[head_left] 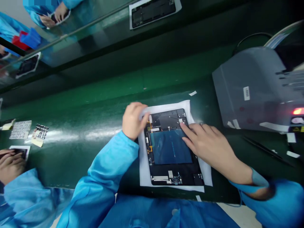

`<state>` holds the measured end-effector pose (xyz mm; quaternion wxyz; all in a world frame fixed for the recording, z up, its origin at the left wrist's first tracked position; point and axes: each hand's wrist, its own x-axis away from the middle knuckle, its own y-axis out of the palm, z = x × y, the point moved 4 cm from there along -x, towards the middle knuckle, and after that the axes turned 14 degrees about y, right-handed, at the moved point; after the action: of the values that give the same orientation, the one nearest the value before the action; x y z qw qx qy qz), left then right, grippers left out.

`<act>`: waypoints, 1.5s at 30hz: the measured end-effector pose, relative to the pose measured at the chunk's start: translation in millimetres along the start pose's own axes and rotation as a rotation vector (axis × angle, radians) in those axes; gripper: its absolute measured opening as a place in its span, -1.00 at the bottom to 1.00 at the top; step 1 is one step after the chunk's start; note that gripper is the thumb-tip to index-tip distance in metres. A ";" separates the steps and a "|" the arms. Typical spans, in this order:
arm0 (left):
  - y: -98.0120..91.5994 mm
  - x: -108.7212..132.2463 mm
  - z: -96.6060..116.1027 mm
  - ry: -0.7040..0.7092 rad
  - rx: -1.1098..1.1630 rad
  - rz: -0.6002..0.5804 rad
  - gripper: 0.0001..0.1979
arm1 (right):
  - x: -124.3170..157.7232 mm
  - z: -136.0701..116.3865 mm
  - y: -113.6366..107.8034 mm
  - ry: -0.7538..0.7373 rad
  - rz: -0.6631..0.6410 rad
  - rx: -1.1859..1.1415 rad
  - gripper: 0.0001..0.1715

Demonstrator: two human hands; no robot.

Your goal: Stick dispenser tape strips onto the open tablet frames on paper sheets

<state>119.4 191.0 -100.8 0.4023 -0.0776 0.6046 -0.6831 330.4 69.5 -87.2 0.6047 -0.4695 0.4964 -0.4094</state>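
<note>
One opened tablet (173, 147) lies on white paper (143, 172) before us. Our right hand (209, 142) touches its upper right, index finger and thumb spread; our left hand (133, 119) curls at its upper left corner (whether pinching anything, we cannot tell).

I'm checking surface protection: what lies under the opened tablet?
A white sheet lies under the opened tablet, its margins showing on the green bench. The tablet covers the sheet's middle; the left hand and right hand hide parts of its margins.
</note>
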 end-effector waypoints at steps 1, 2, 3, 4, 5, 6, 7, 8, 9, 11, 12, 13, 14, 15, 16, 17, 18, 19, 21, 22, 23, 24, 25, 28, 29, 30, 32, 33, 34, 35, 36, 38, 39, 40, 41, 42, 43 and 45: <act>-8.4 1.9 -14.7 -0.092 0.008 0.033 -0.75 | 2.4 -0.3 -0.9 -0.005 0.030 -0.009 -0.53; -15.0 1.9 -26.1 -0.164 0.025 0.037 -0.75 | 3.8 -0.4 -2.2 -0.014 0.063 -0.020 -0.57; -19.7 -0.2 -33.7 -0.211 0.050 0.015 -0.78 | 4.3 -0.5 -3.9 -0.024 0.092 -0.029 -0.60; -22.7 -4.0 -37.4 -0.229 0.077 -0.028 -0.82 | 4.2 -0.3 -5.4 -0.032 0.110 -0.038 -0.64; -24.3 -9.1 -37.9 -0.220 0.098 -0.081 -0.85 | 3.7 0.1 -6.6 -0.035 0.119 -0.046 -0.66; -25.4 -14.6 -36.3 -0.192 0.105 -0.132 -0.85 | 3.1 0.7 -7.5 -0.032 0.123 -0.053 -0.66; -26.5 -19.8 -34.1 -0.161 0.092 -0.168 -0.84 | 2.6 1.2 -8.1 -0.028 0.126 -0.060 -0.67; -27.8 -24.1 -32.6 -0.136 0.060 -0.189 -0.83 | 2.6 1.6 -8.4 -0.024 0.129 -0.067 -0.66; -29.0 -26.9 -32.2 -0.125 0.021 -0.201 -0.84 | 2.8 1.9 -8.3 -0.023 0.132 -0.076 -0.65; -29.4 -27.6 -35.5 -0.146 -0.023 -0.238 -0.87 | 3.9 2.1 -7.4 -0.025 0.142 -0.099 -0.62; -28.3 -25.8 -38.0 -0.164 -0.016 -0.269 -0.90 | 4.5 2.3 -6.6 -0.026 0.144 -0.107 -0.61; -26.7 -22.9 -40.1 -0.176 0.006 -0.310 -0.92 | 4.8 2.5 -5.8 -0.024 0.144 -0.110 -0.61; -25.4 -19.7 -41.4 -0.176 0.032 -0.339 -0.95 | 4.9 2.8 -5.1 -0.020 0.145 -0.111 -0.61; -25.4 -16.6 -41.9 -0.167 0.048 -0.336 -0.94 | 4.8 3.0 -4.6 -0.016 0.147 -0.110 -0.62; -27.1 -14.0 -42.0 -0.158 0.049 -0.289 -0.91 | 4.6 3.0 -4.3 -0.017 0.149 -0.111 -0.63; -30.4 -11.7 -42.2 -0.158 0.038 -0.205 -0.88 | 4.2 2.9 -4.4 -0.019 0.154 -0.113 -0.64; -33.9 -9.4 -42.6 -0.168 0.028 -0.113 -0.85 | 3.8 2.6 -4.7 -0.021 0.163 -0.121 -0.64; -36.2 -7.1 -43.2 -0.177 0.025 -0.041 -0.83 | 3.4 2.3 -5.2 -0.020 0.172 -0.130 -0.65; -34.8 -3.9 -44.2 -0.173 0.049 -0.014 -0.83 | 2.7 1.5 -5.9 -0.021 0.180 -0.142 -0.65; -31.7 -2.9 -44.1 -0.155 0.071 -0.048 -0.84 | 2.5 1.2 -5.9 -0.019 0.178 -0.147 -0.65; -28.3 -1.9 -43.1 -0.131 0.092 -0.090 -0.85 | 2.3 1.1 -5.7 -0.016 0.174 -0.151 -0.64; -25.8 -0.9 -41.1 -0.106 0.108 -0.116 -0.85 | 2.3 1.1 -5.3 -0.014 0.166 -0.154 -0.64; -25.1 0.3 -38.0 -0.087 0.113 -0.113 -0.82 | 2.4 1.2 -4.6 -0.011 0.156 -0.159 -0.63; -30.6 3.9 -24.3 -0.127 0.130 0.003 -0.77 | 3.8 2.4 -1.8 -0.004 0.137 -0.177 -0.60; -33.1 5.1 -20.1 -0.188 0.181 0.055 -0.74 | 4.7 2.7 -0.6 -0.003 0.133 -0.181 -0.58; -34.6 6.3 -16.8 -0.268 0.275 0.109 -0.72 | 5.5 3.0 0.7 0.000 0.127 -0.184 -0.57; -31.6 7.7 -11.3 -0.416 0.592 0.160 -0.63 | 7.1 3.7 2.7 0.015 0.114 -0.188 -0.54; -27.3 7.8 -8.0 -0.460 0.779 0.141 -0.57 | 7.6 4.2 3.2 0.024 0.108 -0.190 -0.54; -22.4 7.7 -4.1 -0.481 0.949 0.094 -0.52 | 7.7 4.7 2.9 0.029 0.104 -0.195 -0.54; -18.0 7.9 0.1 -0.479 1.084 0.034 -0.49 | 7.3 5.4 1.7 0.029 0.108 -0.203 -0.55; -14.8 8.6 4.2 -0.462 1.173 -0.022 -0.50 | 6.4 6.4 -0.4 0.026 0.123 -0.218 -0.57; -12.8 10.6 11.3 -0.401 1.244 -0.044 -0.58 | 3.2 9.0 -7.0 0.012 0.188 -0.275 -0.61; -13.7 11.6 14.6 -0.368 1.247 -0.018 -0.61 | 1.1 10.2 -10.7 0.003 0.232 -0.317 -0.61; -14.9 12.8 17.9 -0.341 1.241 0.008 -0.63 | -1.1 11.1 -14.0 -0.007 0.277 -0.363 -0.59; -16.2 14.4 20.6 -0.330 1.231 0.023 -0.63 | -2.9 11.4 -16.4 -0.018 0.315 -0.407 -0.54; -17.7 16.7 21.7 -0.336 1.220 0.029 -0.61 | -3.8 11.3 -18.0 -0.030 0.348 -0.444 -0.47; -20.2 20.4 19.9 -0.359 1.200 0.034 -0.60 | -3.0 11.1 -18.4 -0.042 0.370 -0.472 -0.41; -31.6 33.4 4.5 -0.435 1.131 0.060 -0.56 | 5.8 16.5 -14.9 0.010 0.355 -0.485 -0.37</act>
<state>85.4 164.3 -84.3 0.5146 0.0275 0.0535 -0.8553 347.2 63.3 -72.8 0.5344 -0.5041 0.6571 -0.1692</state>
